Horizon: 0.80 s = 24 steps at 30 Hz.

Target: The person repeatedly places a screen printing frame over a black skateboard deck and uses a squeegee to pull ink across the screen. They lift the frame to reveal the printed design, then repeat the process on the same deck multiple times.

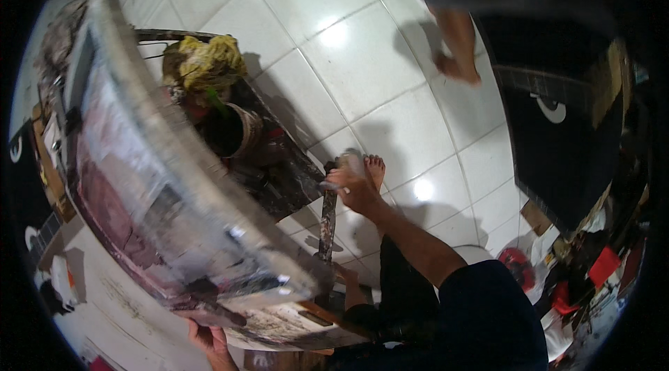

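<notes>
A large paint-stained panel (202, 252) with a pale, worn rim stands tilted across the left side, smeared pink, grey and white. My left hand (211, 344) is at its lower edge, fingers bent against the border and partly hidden. My right arm, in a dark sleeve, reaches out over the tiled floor. At its end my right hand (352, 186) is closed with curled fingers around a small pale object (353, 160), blurred and too unclear to name. Beside that hand stands a dark, paint-spotted bar (327, 224).
Behind the panel, a dark tray (300, 176) bears a bucket (249, 132) and a crumpled yellow cloth (209, 61). Another person's bare leg (456, 43) shows at the upper right. A black panel (557, 155) stands at right, above red items (603, 266) and clutter. My bare foot (376, 170) rests on white tiles.
</notes>
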Each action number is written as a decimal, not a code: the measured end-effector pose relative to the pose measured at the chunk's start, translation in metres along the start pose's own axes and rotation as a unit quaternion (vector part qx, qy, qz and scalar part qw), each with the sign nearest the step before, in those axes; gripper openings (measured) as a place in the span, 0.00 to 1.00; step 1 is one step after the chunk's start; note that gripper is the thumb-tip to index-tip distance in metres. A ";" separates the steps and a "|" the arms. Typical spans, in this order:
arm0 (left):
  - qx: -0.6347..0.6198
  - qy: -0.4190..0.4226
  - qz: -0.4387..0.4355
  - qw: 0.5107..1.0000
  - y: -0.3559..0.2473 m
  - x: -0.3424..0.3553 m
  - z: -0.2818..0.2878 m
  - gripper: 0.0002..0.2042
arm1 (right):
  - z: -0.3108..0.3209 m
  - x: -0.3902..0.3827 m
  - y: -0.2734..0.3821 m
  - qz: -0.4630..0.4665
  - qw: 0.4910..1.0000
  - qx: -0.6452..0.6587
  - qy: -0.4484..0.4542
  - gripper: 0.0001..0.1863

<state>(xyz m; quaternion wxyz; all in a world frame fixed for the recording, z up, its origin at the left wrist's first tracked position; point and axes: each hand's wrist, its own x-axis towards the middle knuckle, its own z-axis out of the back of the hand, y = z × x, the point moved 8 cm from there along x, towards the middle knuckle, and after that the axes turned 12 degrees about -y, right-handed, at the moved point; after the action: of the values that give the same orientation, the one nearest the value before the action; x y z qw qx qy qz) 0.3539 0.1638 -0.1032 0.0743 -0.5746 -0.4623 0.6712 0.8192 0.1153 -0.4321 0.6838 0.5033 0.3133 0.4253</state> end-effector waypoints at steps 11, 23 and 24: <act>0.094 -0.030 -0.024 0.995 -0.001 -0.012 -0.016 0.26 | -0.214 -0.079 -0.041 -0.019 0.941 -0.030 0.337 0.25; 0.069 -0.086 -0.050 0.993 0.000 -0.012 0.004 0.33 | -0.256 0.097 -0.074 -0.464 0.847 0.250 0.070 0.27; 0.074 -0.111 -0.058 0.989 -0.003 -0.013 0.013 0.34 | -0.259 0.111 -0.075 -0.443 0.874 0.182 0.078 0.29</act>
<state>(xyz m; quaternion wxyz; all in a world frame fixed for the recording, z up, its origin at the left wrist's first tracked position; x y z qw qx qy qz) 0.3458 0.1506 -0.0931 0.1041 -0.4612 -0.4492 0.7580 0.6664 0.3146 -0.5803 0.6702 0.3927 0.6277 0.0510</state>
